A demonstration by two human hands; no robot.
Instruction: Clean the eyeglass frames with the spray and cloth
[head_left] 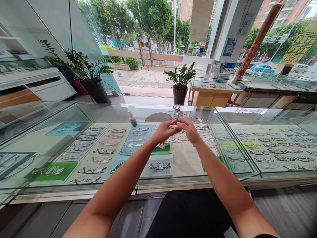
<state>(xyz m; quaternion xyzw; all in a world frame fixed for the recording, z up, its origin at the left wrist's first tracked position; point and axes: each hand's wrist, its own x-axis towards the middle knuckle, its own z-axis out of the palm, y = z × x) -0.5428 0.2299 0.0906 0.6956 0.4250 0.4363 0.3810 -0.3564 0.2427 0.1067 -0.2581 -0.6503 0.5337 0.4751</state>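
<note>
My left hand [163,131] is closed round a pale cloth [162,144], whose end hangs below the fingers. Close against it, my right hand [189,128] pinches a pair of dark-framed eyeglasses [176,107], with a thin dark part rising above the fingertips. The fingers and cloth hide most of the frame. Both hands are held over the glass display counter [188,180]. A small spray bottle [132,119] stands on the glass to the left of my hands.
Rows of eyeglasses [91,170] lie inside the counter, some on green and blue sheets. A second display section [284,148] adjoins on the right. Beyond the counter are potted plants [180,94], a wooden table [215,97] and glass doors [146,53].
</note>
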